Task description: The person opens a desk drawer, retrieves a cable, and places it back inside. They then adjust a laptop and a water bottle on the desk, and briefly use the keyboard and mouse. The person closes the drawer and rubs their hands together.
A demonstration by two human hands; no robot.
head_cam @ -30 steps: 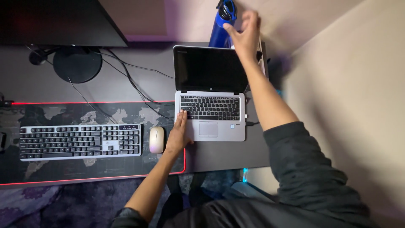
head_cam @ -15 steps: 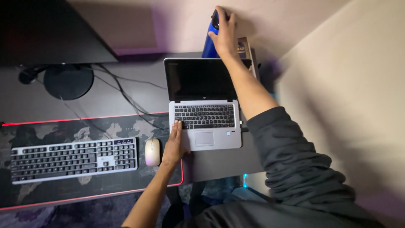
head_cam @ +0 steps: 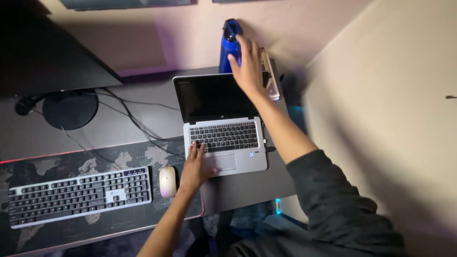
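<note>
our right hand is spread open, holding nothing, at the tall blue metal bottle. it looks hard and slippery; grip its middle. our left hand lies flat on the small silver laptop.

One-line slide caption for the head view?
Left hand rests on open silver laptop; right hand reaches over its screen beside blue bottle.

Glossy blue bottle; matt silver laptop.
</note>
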